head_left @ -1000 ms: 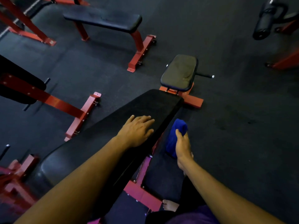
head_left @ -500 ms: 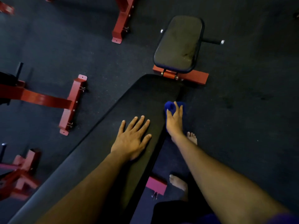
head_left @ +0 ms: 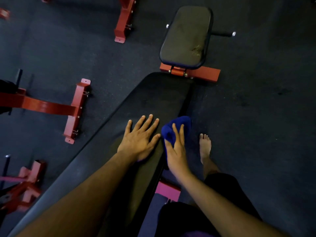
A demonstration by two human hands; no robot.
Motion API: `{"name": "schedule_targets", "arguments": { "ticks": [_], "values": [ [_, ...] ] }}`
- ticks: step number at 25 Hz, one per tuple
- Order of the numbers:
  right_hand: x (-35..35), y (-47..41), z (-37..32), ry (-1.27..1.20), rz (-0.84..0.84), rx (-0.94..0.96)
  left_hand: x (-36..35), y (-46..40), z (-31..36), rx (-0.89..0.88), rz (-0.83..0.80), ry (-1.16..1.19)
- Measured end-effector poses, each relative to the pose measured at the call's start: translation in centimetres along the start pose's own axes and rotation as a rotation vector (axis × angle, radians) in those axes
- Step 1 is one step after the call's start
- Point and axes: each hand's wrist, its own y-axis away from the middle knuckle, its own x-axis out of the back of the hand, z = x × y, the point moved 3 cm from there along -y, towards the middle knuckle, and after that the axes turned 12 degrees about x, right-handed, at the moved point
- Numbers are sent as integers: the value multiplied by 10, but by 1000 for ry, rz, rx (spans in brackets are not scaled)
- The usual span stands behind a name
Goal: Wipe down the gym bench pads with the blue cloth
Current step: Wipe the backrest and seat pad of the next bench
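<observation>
Wiping step starts: right hand (head_left: 177, 151) presses bunched blue cloth (head_left: 177, 125) on right edge of long black padded backrest (head_left: 153, 100); left hand (head_left: 140, 137) flat, fingers spread, holds nothing. Next: sweep toward 12 o'clock, small black seat pad (head_left: 186, 36).

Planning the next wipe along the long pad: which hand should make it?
The right hand. It already holds the blue cloth at the long pad's right edge. The left hand lies flat on the pad with no cloth, so it probably serves better as a brace.

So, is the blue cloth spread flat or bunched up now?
Bunched up. The blue cloth sits as a rounded wad under the right hand, at the right edge of the long bench pad.
</observation>
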Motion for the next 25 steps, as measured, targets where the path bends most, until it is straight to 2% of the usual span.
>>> {"name": "schedule_targets", "arguments": {
  "ticks": [5,7,9,11,13,16,18,20,22,25],
  "values": [
    [23,-103,33,42,88,-68,2,-3,-1,-7,-26,20],
    [31,-119,37,50,71,-68,2,-2,-1,-10,-36,37],
    [41,-110,31,70,20,-92,8,-1,1,-2,-32,31],
    [53,-81,23,34,15,-108,26,-10,9,2,38,-30],
    [70,-51,18,-7,105,-80,56,-44,29,-37,135,-82],
    [90,-32,23,12,227,-139,75,-105,59,-117,161,21],
    [87,-50,30,16,181,-132,54,-136,69,-85,60,90],
    [67,-84,36,-36,102,-76,27,-155,67,-24,1,39],
    [44,-113,43,-16,25,-44,16,-165,65,-20,19,-5],
    [31,-150,48,40,56,-40,18,-165,64,-33,31,-27]
  ]
}}
